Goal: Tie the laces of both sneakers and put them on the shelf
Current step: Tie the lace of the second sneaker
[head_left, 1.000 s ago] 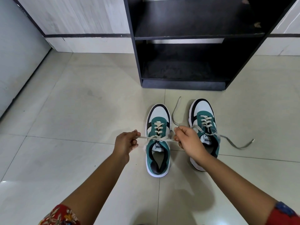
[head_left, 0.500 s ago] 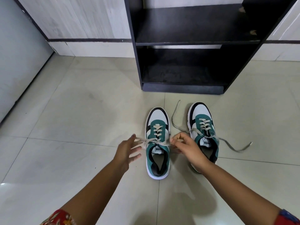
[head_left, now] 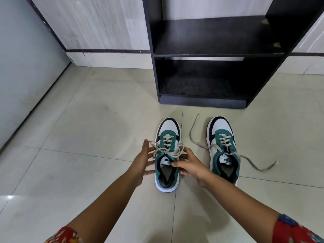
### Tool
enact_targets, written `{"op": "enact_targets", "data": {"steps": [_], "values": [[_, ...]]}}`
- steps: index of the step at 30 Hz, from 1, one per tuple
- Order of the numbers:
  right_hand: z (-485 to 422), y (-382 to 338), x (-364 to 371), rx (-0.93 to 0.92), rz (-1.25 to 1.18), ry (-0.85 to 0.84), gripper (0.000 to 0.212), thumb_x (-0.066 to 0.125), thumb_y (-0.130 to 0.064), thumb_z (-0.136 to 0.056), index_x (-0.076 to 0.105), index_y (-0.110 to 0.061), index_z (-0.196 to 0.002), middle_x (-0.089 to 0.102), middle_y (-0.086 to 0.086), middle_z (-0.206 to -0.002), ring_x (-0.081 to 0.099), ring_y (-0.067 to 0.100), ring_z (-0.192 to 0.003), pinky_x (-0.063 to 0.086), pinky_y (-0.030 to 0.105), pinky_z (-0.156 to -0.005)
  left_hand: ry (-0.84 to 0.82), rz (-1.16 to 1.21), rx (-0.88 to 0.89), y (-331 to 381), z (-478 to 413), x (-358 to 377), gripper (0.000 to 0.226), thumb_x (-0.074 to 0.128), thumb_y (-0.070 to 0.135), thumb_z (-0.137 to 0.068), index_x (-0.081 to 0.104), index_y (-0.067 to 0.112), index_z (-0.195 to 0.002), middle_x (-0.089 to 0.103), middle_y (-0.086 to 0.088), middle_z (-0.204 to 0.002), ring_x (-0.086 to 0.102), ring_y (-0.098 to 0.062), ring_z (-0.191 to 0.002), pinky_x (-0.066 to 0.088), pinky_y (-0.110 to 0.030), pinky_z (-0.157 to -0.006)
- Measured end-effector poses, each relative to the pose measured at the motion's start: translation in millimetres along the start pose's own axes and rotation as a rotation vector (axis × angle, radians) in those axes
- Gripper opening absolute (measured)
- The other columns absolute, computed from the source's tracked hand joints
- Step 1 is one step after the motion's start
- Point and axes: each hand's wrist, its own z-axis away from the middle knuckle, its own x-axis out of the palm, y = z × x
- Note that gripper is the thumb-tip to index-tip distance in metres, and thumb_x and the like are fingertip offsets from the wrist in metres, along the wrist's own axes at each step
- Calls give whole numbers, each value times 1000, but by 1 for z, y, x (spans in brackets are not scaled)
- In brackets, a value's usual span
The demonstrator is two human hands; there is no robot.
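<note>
Head view: left hand point(head_left: 142, 161) was spread, fingers splayed against the outer side of the left sneaker point(head_left: 167, 155), and right hand point(head_left: 190, 165) cupped its inner side with fingertips at the tongue, hands apparently placed to lift it since its bow point(head_left: 168, 150) looked tied. Right sneaker point(head_left: 223, 148) sat just beside on the floor point(head_left: 87, 120), laces point(head_left: 259, 166) trailing loose, so untied. Black shelf point(head_left: 210, 53) stood empty just ahead, within reach for placing.

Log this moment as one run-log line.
left sneaker: bow formed, on floor | right sneaker: laces loose | left hand, right hand: open beside left sneaker | shelf: no sneakers
</note>
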Motion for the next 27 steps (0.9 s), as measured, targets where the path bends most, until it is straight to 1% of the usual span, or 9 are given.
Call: {"op": "enact_targets", "data": {"steps": [3, 6, 8, 11, 13, 16, 20, 24, 27], "values": [[16, -1, -9, -29, 67, 47, 48, 66, -15, -84, 41, -22, -125, 58, -1, -112, 58, 20, -105, 49, 32, -85, 168, -154, 48, -8, -2, 6, 48, 45, 52, -90, 46, 20, -126, 46, -4, -130, 46, -23, -117, 43, -44, -99], [40, 1, -33, -170, 63, 215, 19, 59, -13, -87, 60, -20, -104, 64, 4, -99, 63, 17, -82, 50, 29, -71, 433, -320, 389, -12, -4, 18, 44, 62, 29, -84, 46, 20, -124, 42, -3, -126, 41, -25, -121, 37, -41, -103], [56, 1, -52, -291, 17, 345, 15, 55, -8, -89, 66, -18, -91, 68, 5, -87, 61, 11, -66, 50, 21, -61, 360, -306, 608, -8, -6, 31, 27, 59, 16, -87, 52, 22, -113, 50, 2, -117, 49, -20, -114, 43, -31, -94], [72, 3, -88, -450, 15, 613, 18, 55, -5, -89, 68, -16, -86, 70, 1, -78, 62, 7, -64, 50, 13, -63, 78, -365, 703, 2, -11, 62, 20, 53, 12, -90, 58, 28, -100, 61, 8, -109, 59, -8, -100, 44, -9, -78], [73, 8, -113, -455, 101, 718, 18, 57, -7, -88, 65, -23, -90, 70, -5, -87, 64, 6, -76, 49, 11, -68, -94, -504, 721, 8, -15, 84, 20, 53, 12, -91, 59, 27, -103, 61, 13, -110, 57, -6, -102, 44, -11, -80], [64, 21, -141, -344, 229, 659, 28, 57, -8, -88, 59, -27, -109, 65, -7, -110, 60, 11, -98, 47, 20, -81, -252, -802, 739, 12, -28, 113, 27, 52, 17, -91, 56, 25, -116, 58, 9, -123, 52, -8, -113, 41, -24, -91], [52, 34, -144, -285, 348, 630, 17, 58, -15, -87, 64, -20, -102, 66, -3, -109, 65, 12, -89, 50, 27, -81, -227, -1066, 826, 3, -44, 140, 30, 51, 23, -91, 53, 21, -120, 55, 2, -130, 48, -18, -120, 39, -31, -99], [54, 38, -141, -317, 425, 685, 5, 62, -16, -81, 62, -20, -79, 67, 0, -93, 63, 11, -81, 50, 29, -76, -99, -1072, 946, -5, -41, 143, 14, 54, 20, -89, 59, 14, -102, 64, -1, -107, 58, -22, -99, 46, -38, -87], [56, 34, -144, -317, 470, 637, 3, 63, -22, -80, 63, -23, -83, 68, -6, -87, 62, 7, -83, 48, 26, -76, -125, -965, 935, 1, -35, 140, 20, 58, 25, -89, 63, 19, -107, 64, 8, -90, 61, -10, -87, 45, -25, -79]]}}
